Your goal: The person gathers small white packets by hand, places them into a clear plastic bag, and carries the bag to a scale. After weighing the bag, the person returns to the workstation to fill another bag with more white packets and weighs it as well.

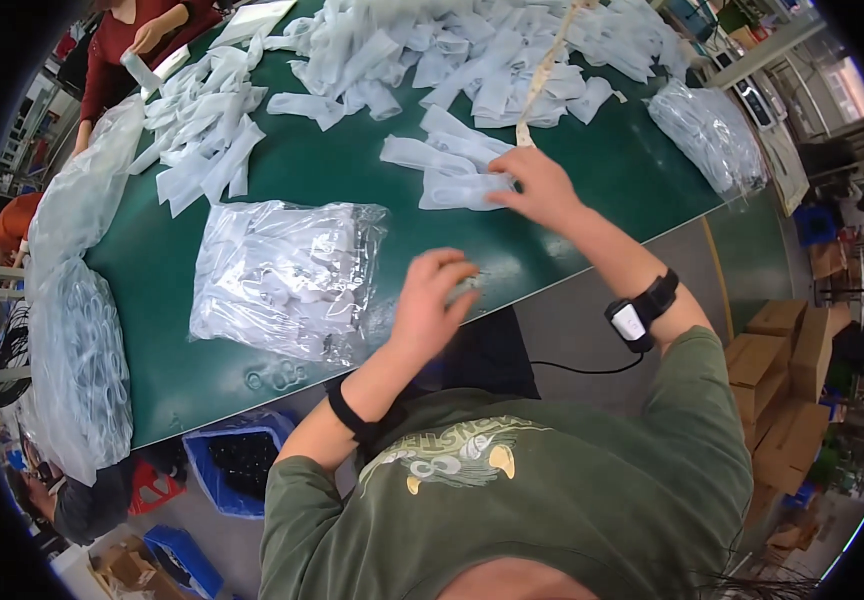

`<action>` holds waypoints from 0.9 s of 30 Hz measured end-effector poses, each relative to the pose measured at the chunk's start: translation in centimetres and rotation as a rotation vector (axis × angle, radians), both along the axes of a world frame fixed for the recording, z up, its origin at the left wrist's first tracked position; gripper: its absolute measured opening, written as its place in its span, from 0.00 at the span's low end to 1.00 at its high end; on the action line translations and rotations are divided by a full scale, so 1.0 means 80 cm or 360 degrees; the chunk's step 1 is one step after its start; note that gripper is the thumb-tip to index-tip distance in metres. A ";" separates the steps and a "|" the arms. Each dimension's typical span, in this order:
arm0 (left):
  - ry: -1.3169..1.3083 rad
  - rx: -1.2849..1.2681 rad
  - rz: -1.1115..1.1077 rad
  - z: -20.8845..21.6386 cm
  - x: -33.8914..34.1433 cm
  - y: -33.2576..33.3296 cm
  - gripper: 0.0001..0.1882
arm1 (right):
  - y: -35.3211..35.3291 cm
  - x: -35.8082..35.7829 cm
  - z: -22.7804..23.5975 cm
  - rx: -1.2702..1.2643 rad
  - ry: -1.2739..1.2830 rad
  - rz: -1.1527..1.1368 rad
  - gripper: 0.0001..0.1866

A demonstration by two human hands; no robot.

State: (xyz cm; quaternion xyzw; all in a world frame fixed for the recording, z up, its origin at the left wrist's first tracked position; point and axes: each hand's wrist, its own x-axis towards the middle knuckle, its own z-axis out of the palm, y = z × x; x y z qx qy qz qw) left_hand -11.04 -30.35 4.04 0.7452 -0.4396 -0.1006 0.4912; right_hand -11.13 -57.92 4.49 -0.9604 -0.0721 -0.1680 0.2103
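Observation:
Several flat, frosted translucent pouches lie on the green table, with a small heap in front of my right hand (540,188). That hand's fingertips reach the right end of the nearest pouch (464,191); thumb and index finger are apart and do not close on it. My left hand (436,302) hovers over the table's near edge, fingers loosely curled and apart, with nothing visible in it. To its left lies a clear plastic bag (282,280) packed with such pouches.
A large pile of pouches (392,50) covers the far side, with another heap (210,140) at left. Full clear bags (77,350) hang over the left edge; one bag (709,135) lies far right. A beige strap (547,75) hangs down. Another person (124,50) holds a pouch far left.

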 end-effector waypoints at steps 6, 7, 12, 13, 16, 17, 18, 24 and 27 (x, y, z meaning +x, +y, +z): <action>-0.0528 0.0185 0.0508 -0.034 0.024 -0.044 0.26 | 0.052 -0.012 -0.047 -0.0017 0.0178 0.0111 0.19; -0.0517 0.0247 0.0474 -0.043 0.027 -0.043 0.26 | 0.048 -0.007 -0.042 0.0193 0.0337 0.0142 0.18; -0.0408 0.0198 0.0575 -0.035 0.016 -0.021 0.28 | 0.009 0.054 0.008 0.0958 0.0713 -0.0223 0.17; -0.0385 0.0126 0.0658 -0.029 0.012 -0.016 0.28 | 0.001 0.070 0.003 0.0879 0.0541 -0.0215 0.18; -0.0322 0.0109 0.0539 -0.026 -0.002 0.002 0.27 | 0.025 0.116 -0.018 0.0331 -0.0062 0.0001 0.17; -0.0303 0.0097 0.0482 -0.025 -0.003 0.007 0.27 | 0.036 0.121 -0.024 0.0340 -0.0059 0.0010 0.17; -0.0304 0.0105 0.0486 -0.025 -0.004 0.007 0.27 | 0.046 0.124 -0.029 0.0079 0.0031 0.0014 0.16; -0.0568 0.0255 0.0543 -0.035 0.015 -0.041 0.23 | 0.050 0.071 -0.014 -0.0239 0.0175 -0.0022 0.07; -0.0614 0.0408 0.0548 -0.037 0.023 -0.038 0.22 | 0.022 0.034 0.003 -0.0074 0.0168 -0.0196 0.09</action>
